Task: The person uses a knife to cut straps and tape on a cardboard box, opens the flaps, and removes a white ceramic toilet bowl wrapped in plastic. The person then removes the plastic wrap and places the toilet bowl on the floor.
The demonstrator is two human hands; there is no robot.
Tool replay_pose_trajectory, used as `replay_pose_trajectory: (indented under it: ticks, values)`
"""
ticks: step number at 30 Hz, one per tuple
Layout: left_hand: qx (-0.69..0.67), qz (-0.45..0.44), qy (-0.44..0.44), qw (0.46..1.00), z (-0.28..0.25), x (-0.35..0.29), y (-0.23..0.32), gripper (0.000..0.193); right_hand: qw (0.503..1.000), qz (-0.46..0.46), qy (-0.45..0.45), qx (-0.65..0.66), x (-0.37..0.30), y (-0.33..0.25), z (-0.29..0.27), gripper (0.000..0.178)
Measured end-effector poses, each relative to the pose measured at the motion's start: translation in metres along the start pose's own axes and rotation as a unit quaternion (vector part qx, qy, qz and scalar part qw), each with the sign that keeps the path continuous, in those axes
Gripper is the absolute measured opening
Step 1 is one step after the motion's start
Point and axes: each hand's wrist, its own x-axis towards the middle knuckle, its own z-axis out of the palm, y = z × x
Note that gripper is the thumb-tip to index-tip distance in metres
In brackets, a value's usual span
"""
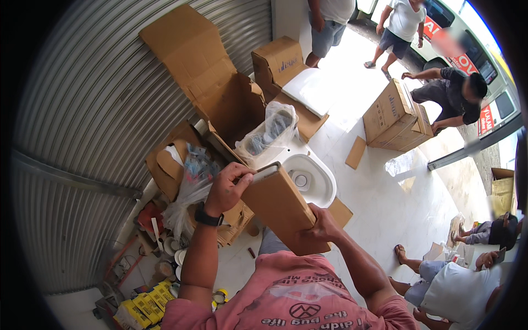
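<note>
A flat brown cardboard box (281, 213) is held tilted in front of my chest. My left hand (224, 187), with a black watch at the wrist, grips its far left corner, where a pale inner edge shows. My right hand (321, 224) clasps the near right side, fingers partly hidden underneath. Just beyond the box stands a white toilet (324, 175), its bowl partly covered by the box. A plastic-wrapped tank part (269, 132) rests behind the bowl. To the left, a large opened carton (223, 99) has its flap raised.
Clear plastic wrap (187, 206) and torn cardboard (165, 165) lie to the left by a corrugated shutter (82, 126). Yellow boxes (146, 308) sit at lower left. At right, a person (456, 91) crouches behind cartons (388, 113); several other people stand or sit around.
</note>
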Motion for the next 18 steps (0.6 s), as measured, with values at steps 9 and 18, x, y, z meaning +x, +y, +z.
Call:
replay_pose_trajectory:
  ticks: [9,18]
  values:
    - [-0.617,-0.361,-0.016,0.699,0.185,-0.105,-0.184,0.052,0.847,0.224,-0.403,-0.265,0.047,-0.028,-0.021,0.066]
    - [-0.782,-0.325,-0.089,0.525,0.318,-0.169,-0.183,0.066,0.743,0.484,-0.452,-0.096,0.034,-0.060,0.004,0.075]
